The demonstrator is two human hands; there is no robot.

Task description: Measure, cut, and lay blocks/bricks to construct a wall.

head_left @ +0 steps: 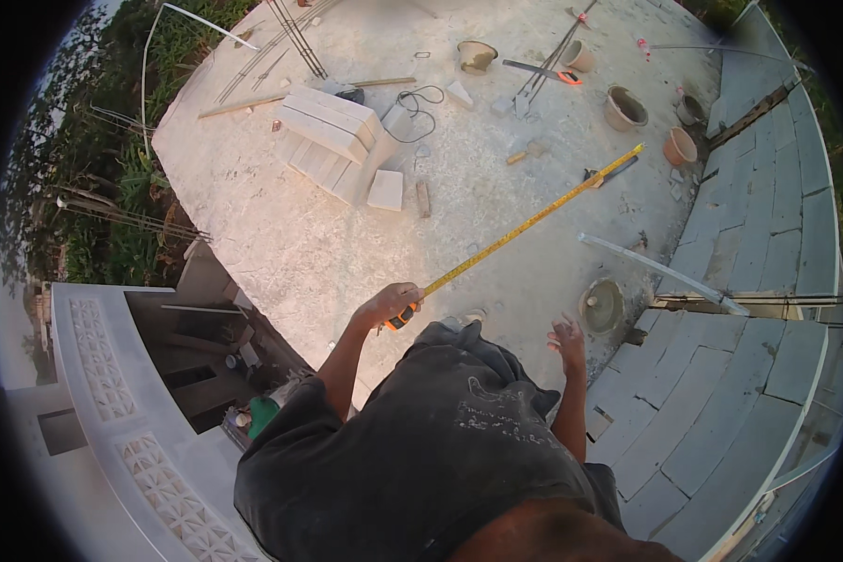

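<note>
My left hand (391, 303) is closed around an orange and black tape measure (400, 319). From it the yellow blade (525, 228) runs out long and straight, up and to the right. Its far end lies by a dark, flat tool (618, 169) on the floor; whether the two touch I cannot tell. At my right side, my right hand (567, 339) is empty, its fingers apart and dusty. Nearest to that hand is a round basin of grey matter (603, 306) on the floor.
Pale block walls (712, 375) stand close on my right, with a metal bar (660, 272) leaning there. Ahead lie stacked white blocks (323, 131), several buckets (625, 109), a handsaw (541, 71) and a looped cable (426, 112). The slab's edge (272, 328) drops away at left.
</note>
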